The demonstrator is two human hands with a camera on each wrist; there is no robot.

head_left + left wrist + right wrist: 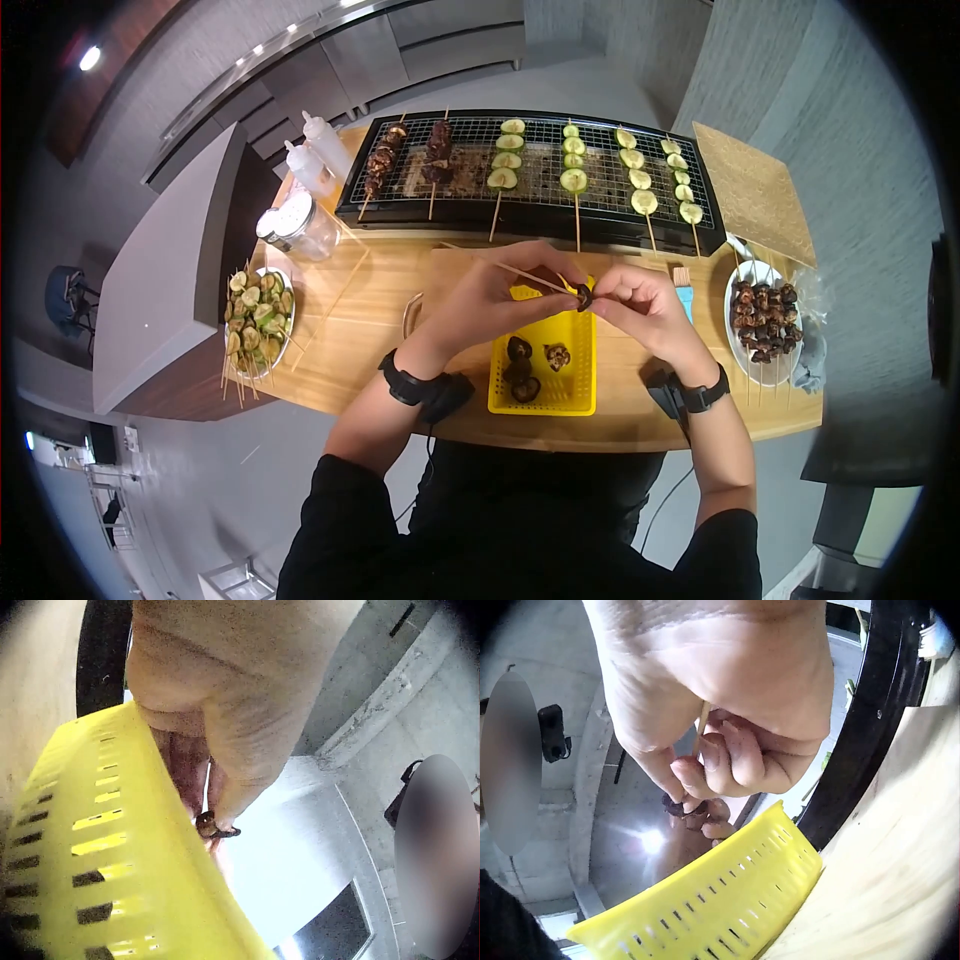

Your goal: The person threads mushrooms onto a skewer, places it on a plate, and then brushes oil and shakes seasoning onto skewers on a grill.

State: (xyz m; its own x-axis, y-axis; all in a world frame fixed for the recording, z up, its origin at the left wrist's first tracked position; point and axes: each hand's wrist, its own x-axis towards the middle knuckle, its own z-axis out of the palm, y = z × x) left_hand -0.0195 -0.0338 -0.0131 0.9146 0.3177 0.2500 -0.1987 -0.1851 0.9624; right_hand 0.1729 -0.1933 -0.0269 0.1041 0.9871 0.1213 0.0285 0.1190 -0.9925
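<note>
A dark mushroom piece (585,296) is held between both hands above the yellow basket (591,385). My left hand (515,295) grips a thin wooden skewer (528,276), which slants across it to the mushroom. Thumb and fingertips of my right hand (645,308) pinch the mushroom from the other side. In the left wrist view, the mushroom (206,823) shows at the fingertips of my left hand (232,697). The right wrist view has a short length of stick (702,729) near the curled fingers of my right hand (727,690); the mushroom's hole is hidden.
More mushrooms (520,372) lie in the basket. Behind is a grill (470,215) bearing meat-like and zucchini skewers. A plate of zucchini skewers (258,315) stands left, near jars (310,232) and squeeze bottles (325,145); a plate of dark skewers (765,320) and a brush (683,288) are right.
</note>
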